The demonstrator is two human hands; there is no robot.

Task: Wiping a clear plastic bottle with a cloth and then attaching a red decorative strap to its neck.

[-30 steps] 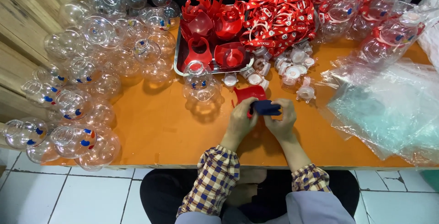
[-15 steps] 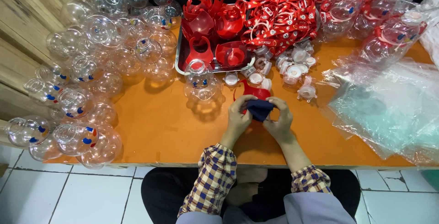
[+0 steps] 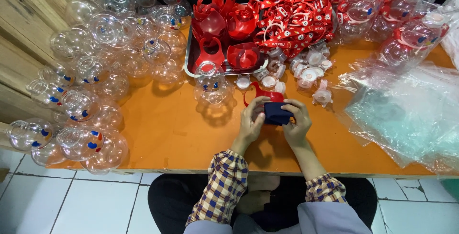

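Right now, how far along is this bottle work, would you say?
Done, apparently: finished bottles with caps and straps at the far right. In hand: both hands, left hand and right hand, hold a dark blue piece against a red part. Left: many bare clear bottles, loose red straps, red holders in the tray.

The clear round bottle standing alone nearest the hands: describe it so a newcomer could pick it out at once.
Start at the metal tray of red plastic holders at the back of the orange table. Just in front of its near edge stands one clear round bottle with blue and red markings, left of the left hand. Unlike the heaped bottles at the table's left, it stands alone and upright.
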